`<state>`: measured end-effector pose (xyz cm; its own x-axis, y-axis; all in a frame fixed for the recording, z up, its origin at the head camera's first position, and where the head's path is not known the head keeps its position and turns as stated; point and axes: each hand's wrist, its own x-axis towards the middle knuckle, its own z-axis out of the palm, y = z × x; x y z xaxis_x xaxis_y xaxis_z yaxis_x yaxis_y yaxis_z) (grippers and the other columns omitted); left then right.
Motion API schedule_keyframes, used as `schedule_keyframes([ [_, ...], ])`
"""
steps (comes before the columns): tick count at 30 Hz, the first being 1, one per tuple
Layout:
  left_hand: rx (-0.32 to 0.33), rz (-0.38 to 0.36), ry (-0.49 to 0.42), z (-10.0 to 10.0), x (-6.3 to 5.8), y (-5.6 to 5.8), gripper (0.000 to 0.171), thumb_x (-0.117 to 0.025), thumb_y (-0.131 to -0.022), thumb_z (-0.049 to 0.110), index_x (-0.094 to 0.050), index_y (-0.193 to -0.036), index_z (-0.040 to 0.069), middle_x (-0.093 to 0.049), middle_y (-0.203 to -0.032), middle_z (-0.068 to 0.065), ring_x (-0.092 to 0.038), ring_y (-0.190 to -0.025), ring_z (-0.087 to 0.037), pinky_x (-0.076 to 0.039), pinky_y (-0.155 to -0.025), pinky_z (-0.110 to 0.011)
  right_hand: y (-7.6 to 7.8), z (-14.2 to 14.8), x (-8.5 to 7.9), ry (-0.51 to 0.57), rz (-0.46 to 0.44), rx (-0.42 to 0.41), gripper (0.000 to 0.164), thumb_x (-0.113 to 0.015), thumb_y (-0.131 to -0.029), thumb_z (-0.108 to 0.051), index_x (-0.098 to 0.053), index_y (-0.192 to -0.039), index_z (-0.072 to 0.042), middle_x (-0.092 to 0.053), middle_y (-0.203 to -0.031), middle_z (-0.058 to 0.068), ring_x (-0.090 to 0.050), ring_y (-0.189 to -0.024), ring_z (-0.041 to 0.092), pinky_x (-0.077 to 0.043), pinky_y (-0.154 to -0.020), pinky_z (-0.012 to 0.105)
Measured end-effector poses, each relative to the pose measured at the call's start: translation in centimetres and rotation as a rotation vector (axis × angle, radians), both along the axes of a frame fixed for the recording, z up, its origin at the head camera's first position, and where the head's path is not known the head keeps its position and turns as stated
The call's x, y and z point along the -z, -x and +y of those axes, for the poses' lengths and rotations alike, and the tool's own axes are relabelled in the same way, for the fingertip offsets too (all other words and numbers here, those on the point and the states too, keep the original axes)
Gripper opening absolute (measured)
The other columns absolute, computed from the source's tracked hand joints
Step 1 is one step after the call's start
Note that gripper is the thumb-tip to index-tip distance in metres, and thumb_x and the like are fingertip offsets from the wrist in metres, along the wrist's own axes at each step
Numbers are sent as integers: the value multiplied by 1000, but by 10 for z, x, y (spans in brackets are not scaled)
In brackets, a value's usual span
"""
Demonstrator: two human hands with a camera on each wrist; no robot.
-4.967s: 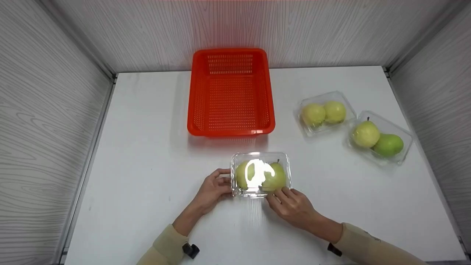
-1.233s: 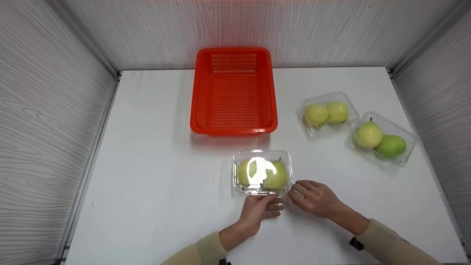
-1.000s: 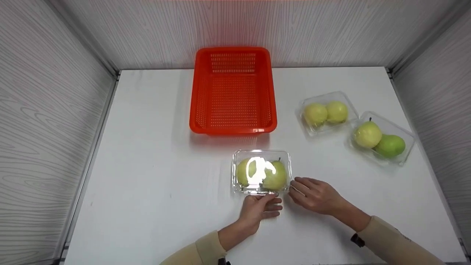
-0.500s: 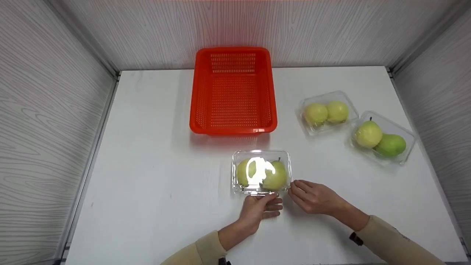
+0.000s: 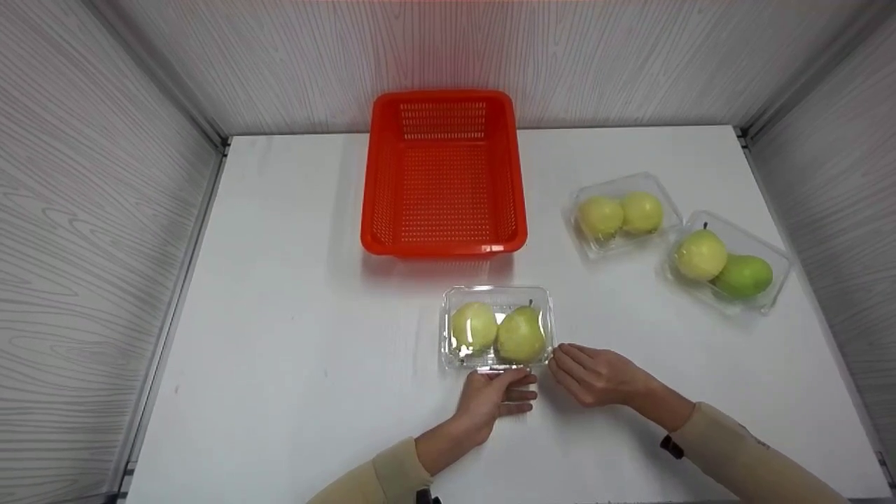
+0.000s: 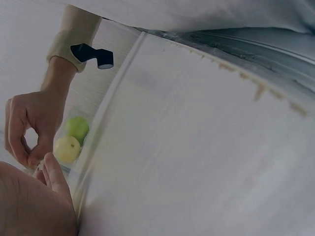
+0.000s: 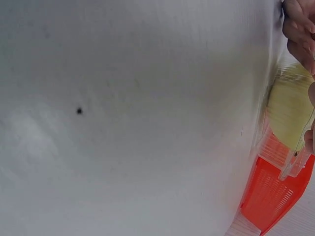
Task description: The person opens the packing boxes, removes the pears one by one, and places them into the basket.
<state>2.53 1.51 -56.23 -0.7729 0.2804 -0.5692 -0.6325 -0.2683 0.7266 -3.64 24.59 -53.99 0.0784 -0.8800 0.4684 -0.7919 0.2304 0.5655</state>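
Note:
A clear plastic clamshell box with two yellow-green pears lies on the white table near the front middle; the left pear has no visible stem, the right pear has one. My left hand is at the box's front edge, thumb on the rim, the other fingers stretched out below it. At the front right corner my right hand pinches the rim with curled fingers. The left wrist view shows the fingertips of my right hand close to those of my left hand.
Behind the box stands a red plastic basket with nothing in it. To the right lie two more clear boxes, one holding two yellow pears, the other a yellow pear and a green pear. Pale wood-grain panels enclose the table.
Since the earliest frame, my left hand has gone from the box's left side to its front edge, my right from the front to the right corner. Lately the lid's bright glare has shrunk.

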Motion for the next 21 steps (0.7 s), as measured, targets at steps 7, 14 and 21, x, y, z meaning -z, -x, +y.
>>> schedule_keyframes([
  [7, 17, -7, 4, -2, 0, 1, 26, -67, -101, 24, -72, -115, 3, -81, -112, -15, -81, -87, -15, -67, -83, -35, 0, -2, 8, 99, -35, -10, 31, -51, -105, -3, -77, -88, 0, -80, -83, 11, -78, -73, 19, -65, -67, 26],
  [14, 22, -2, -4, -3, -1, 0, 27, -67, -100, 24, -70, -116, 3, -80, -111, -13, -80, -84, -13, -67, -79, -31, 3, -7, 3, 274, -101, -4, 31, -55, -108, -9, -75, -87, 1, -78, -80, 11, -76, -67, 21, -63, -59, 26],
  [21, 21, -10, -7, -2, -2, -1, 30, -69, -100, 27, -72, -116, 1, -82, -107, -12, -80, -84, -14, -67, -79, -32, 5, -6, -4, 291, -100, -29, 33, -55, -108, -12, -76, -87, 2, -78, -79, 11, -76, -66, 21, -63, -58, 27],
])
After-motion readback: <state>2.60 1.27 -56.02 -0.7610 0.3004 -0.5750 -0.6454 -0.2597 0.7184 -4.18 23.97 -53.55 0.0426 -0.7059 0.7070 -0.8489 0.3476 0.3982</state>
